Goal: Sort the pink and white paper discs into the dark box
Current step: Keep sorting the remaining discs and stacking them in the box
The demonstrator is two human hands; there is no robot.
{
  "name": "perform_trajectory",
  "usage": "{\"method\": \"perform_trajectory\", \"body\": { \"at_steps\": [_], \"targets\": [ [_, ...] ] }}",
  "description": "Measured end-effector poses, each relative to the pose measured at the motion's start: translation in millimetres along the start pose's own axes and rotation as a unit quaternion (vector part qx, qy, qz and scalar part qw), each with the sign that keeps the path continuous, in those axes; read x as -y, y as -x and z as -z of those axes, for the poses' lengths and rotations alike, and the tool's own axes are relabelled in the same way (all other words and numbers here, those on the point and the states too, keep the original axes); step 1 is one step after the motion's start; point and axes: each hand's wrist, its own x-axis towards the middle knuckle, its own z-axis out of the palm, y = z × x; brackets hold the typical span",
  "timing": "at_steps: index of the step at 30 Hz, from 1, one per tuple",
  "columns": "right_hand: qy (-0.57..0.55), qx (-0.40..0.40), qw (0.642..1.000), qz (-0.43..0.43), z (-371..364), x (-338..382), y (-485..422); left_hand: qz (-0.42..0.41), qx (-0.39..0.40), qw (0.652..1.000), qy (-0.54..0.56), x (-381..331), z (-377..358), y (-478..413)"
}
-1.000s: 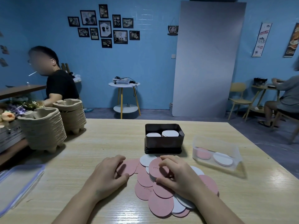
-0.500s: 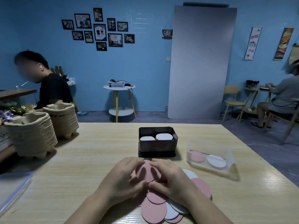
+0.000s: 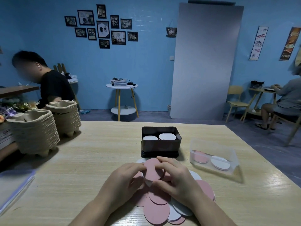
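Observation:
Several pink and white paper discs lie fanned out on the wooden table close to me. Above them my left hand and my right hand together hold a small stack of discs topped by a pink disc, fingers curled round its edges. The dark box stands just behind my hands, with two piles of white discs visible inside.
A clear plastic box to the right holds a pink pile and a white pile. Two stacks of pulp cup trays stand at the left. A clear lid lies at the near left edge. Other people sit at the left and far right.
My left hand came off the table and joined my right hand on the pink-topped stack, which is now lifted and tilted between both hands. The camera tipped slightly upward.

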Motion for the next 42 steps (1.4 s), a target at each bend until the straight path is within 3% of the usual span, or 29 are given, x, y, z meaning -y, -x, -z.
{"method": "perform_trajectory", "body": {
  "at_steps": [8,18,23,34,42],
  "targets": [
    [0.031,0.009,0.999,0.026,-4,4,-6,0.005,-0.009,1.0,-0.004,0,-2,1],
    [0.058,0.077,0.995,0.023,4,4,-10,-0.01,-0.001,1.0,-0.016,-1,-2,0],
    [0.084,0.052,0.995,0.034,19,7,-9,-0.004,0.021,1.0,-0.015,-10,-1,-5],
    [0.102,0.013,0.993,-0.063,87,-12,62,-0.016,0.058,0.997,0.038,-81,-43,-23],
    [0.107,-0.005,0.988,-0.109,91,-9,94,-0.045,0.128,0.99,-0.03,-94,-46,-15]
  ]
}}
